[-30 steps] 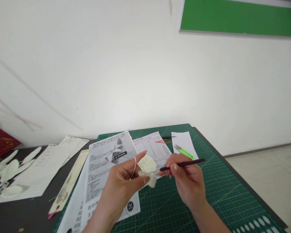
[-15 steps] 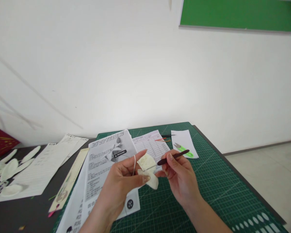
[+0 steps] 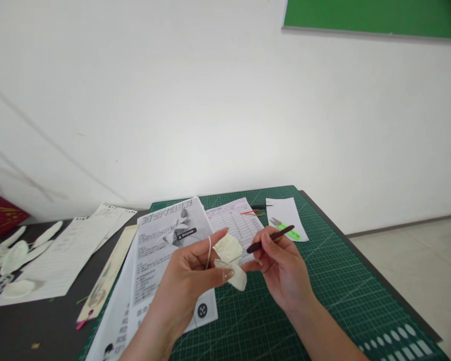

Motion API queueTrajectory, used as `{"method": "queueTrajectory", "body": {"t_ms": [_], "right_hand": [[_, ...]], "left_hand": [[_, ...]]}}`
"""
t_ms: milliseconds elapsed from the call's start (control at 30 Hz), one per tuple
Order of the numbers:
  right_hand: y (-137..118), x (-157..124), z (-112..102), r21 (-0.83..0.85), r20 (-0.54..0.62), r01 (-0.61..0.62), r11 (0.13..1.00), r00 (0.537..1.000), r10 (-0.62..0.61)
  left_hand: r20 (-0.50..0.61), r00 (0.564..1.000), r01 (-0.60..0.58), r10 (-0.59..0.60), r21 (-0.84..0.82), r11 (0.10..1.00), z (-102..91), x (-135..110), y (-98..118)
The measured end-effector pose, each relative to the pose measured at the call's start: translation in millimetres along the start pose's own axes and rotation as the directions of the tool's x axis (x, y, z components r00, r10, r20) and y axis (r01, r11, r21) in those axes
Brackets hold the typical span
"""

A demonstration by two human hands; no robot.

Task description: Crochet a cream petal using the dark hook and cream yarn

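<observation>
Your left hand pinches the piece above the mat, yarn over its index finger; your right hand grips the hook. The piece looks part-worked, how much remains unclear; shaped petals lie far left

The one view looks from the person's head, facing forward and down across the surface; the left hand and right hand lie near, low in frame (the wall fills most of the upper part).
</observation>
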State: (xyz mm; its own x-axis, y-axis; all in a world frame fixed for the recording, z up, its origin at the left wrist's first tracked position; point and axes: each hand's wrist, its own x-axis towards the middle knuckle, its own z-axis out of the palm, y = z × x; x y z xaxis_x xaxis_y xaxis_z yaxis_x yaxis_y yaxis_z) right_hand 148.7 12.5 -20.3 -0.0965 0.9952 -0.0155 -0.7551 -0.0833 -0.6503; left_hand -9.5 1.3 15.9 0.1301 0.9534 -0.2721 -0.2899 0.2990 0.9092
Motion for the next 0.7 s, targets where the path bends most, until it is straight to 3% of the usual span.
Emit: {"method": "queueTrajectory", "body": {"t_ms": [200, 467, 700], "right_hand": [[-4, -4, 0, -0.153, 0.083, 0.200, 0.968, 0.978, -0.189], [-2, -8, -7, -0.296, 0.219, 0.400, 0.868, 0.912, -0.346], [-4, -17, -5, -0.517, 0.365, 0.587, 0.623, 0.809, -0.460]], "left_hand": [[0.001, 1.000, -0.003, 0.003, 0.035, 0.999, -1.2, 0, -1], [0.000, 0.992, -0.120, 0.123, 0.195, 0.973, -1.6, 1, 0], [-0.091, 0.988, -0.104, 0.123, 0.188, 0.977, 0.5, 1, -5]]}}
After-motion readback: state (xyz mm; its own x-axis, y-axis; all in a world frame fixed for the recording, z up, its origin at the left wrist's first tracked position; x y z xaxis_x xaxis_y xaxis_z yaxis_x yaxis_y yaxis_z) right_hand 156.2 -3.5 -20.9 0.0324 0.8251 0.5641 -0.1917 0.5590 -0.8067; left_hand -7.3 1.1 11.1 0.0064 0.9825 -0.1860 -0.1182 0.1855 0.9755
